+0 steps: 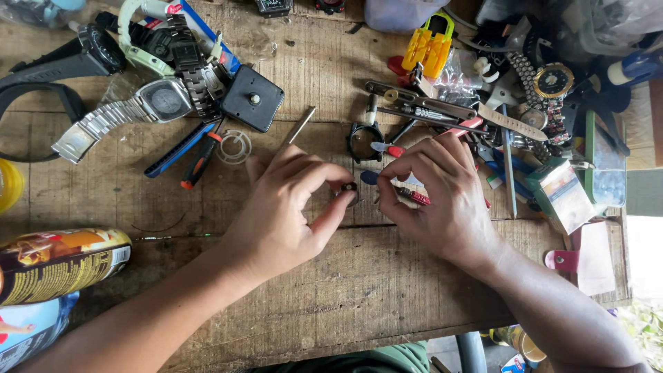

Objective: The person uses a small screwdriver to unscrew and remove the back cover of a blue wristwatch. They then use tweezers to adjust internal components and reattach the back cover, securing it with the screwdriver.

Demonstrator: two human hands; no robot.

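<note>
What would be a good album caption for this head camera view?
Left hand pinches a small round dark part while right hand grips a red-handled tool above a cluttered wooden workbench.

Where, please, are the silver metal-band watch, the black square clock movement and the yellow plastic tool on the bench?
silver metal-band watch (166,101), head view, on its square face.
black square clock movement (253,99), head view, on the middle of its case, at the shaft.
yellow plastic tool (429,45), head view, on its yellow body.

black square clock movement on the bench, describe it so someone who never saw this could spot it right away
Start at the wooden bench and look to its upper left, where watches lie in a heap. Just right of the silver metal-band watch sits the black square clock movement. Unlike the watches around it, it has no strap, only a flat square body with a small pale hub in its middle.
</note>
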